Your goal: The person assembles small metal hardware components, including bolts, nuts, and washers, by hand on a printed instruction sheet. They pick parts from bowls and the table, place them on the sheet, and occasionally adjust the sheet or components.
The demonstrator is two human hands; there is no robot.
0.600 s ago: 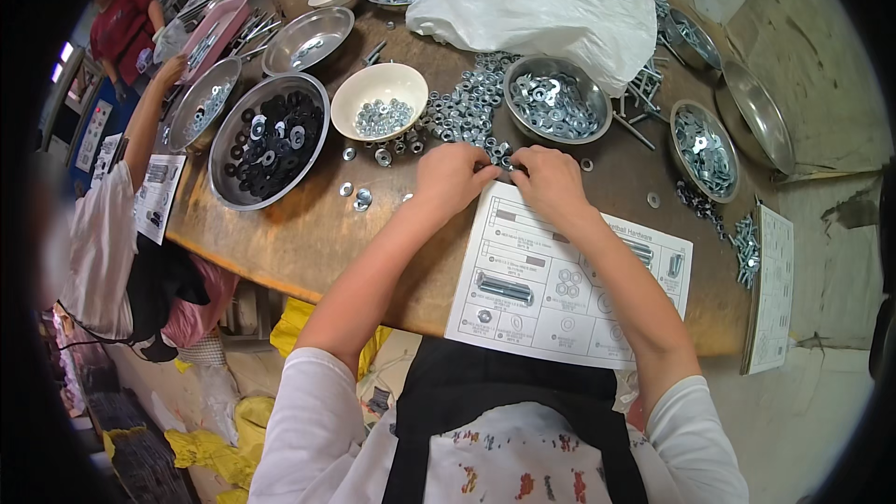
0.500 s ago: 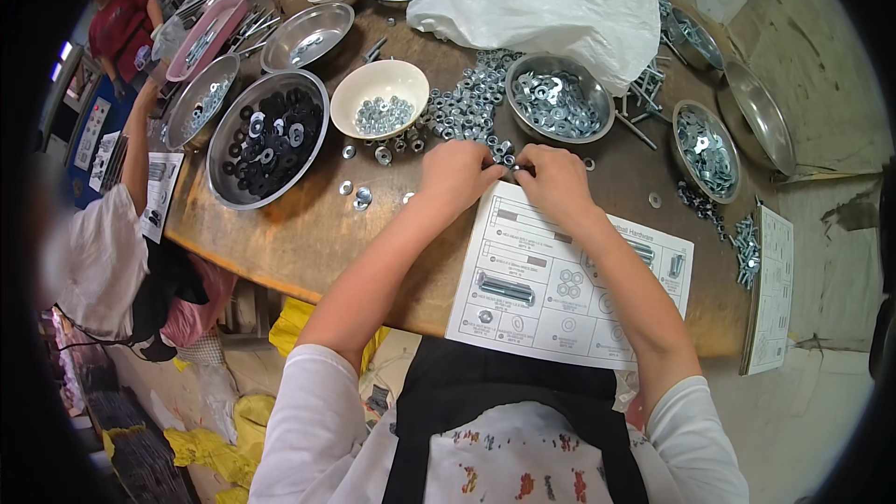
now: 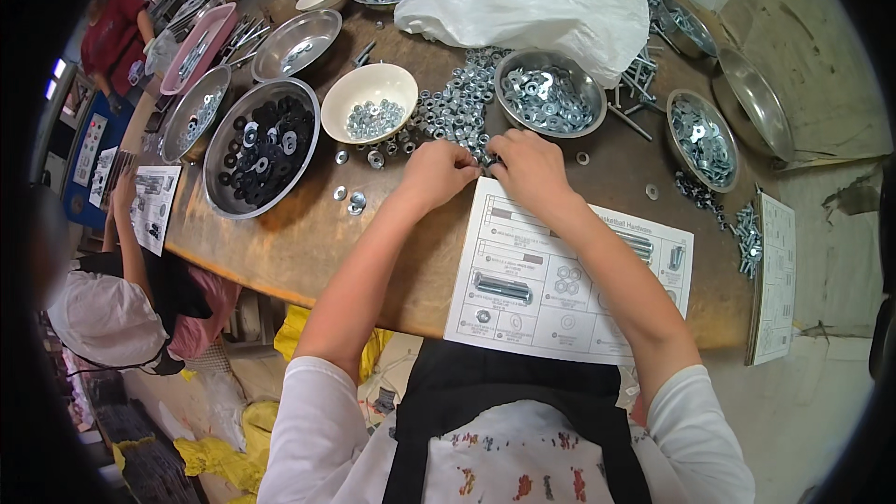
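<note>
My left hand (image 3: 437, 175) and my right hand (image 3: 532, 168) meet at the near end of a loose pile of metal nuts (image 3: 457, 98). The fingers of both are bent and closed, fingertips almost touching. Small metal pieces, looking like nuts, show between them, but I cannot make out what each hand holds. Just below lies a stack of printed hardware sheets (image 3: 537, 317) with drawings of bolts, nuts and washers, partly under my right forearm. A cream bowl of small nuts (image 3: 371, 93) stands left of the pile; a steel bowl of washers (image 3: 549, 98) stands right of it.
Black washers fill a steel bowl (image 3: 261, 149) at left. A white plastic sheet (image 3: 523, 0) covers the back. At right are a bowl of metal parts (image 3: 702, 145), loose bolts (image 3: 749, 241) and another sheet stack (image 3: 773, 280). A co-worker (image 3: 107, 308) works at far left.
My hands have shifted slightly left, still close together at the nuts. The view has moved a little. At left, the co-worker's arm has come down toward the printed sheet.
</note>
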